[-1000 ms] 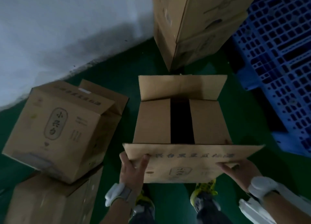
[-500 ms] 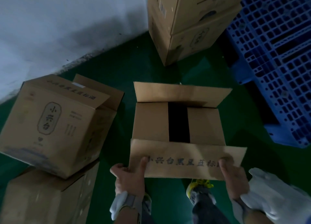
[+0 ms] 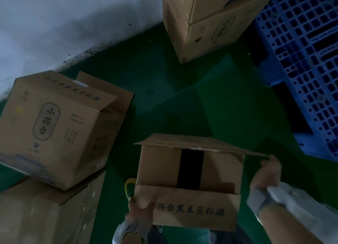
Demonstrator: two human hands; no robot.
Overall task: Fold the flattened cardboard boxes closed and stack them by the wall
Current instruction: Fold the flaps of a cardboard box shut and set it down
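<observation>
We hold an open cardboard box (image 3: 190,172) low over the green floor (image 3: 210,101); through the dark gap between its two inner flaps nothing inside can be made out. Our left hand (image 3: 140,207) grips the near printed flap (image 3: 192,209), thumb on top. Our right hand (image 3: 265,174) has left that flap since half a second ago and now pinches the corner of the far flap (image 3: 193,143), tipped over the opening. At left, a tilted box (image 3: 54,123) rests on another box (image 3: 45,212) near the white wall (image 3: 64,24). Stacked boxes (image 3: 208,18) stand beside a blue gridded plastic pallet (image 3: 301,51).
</observation>
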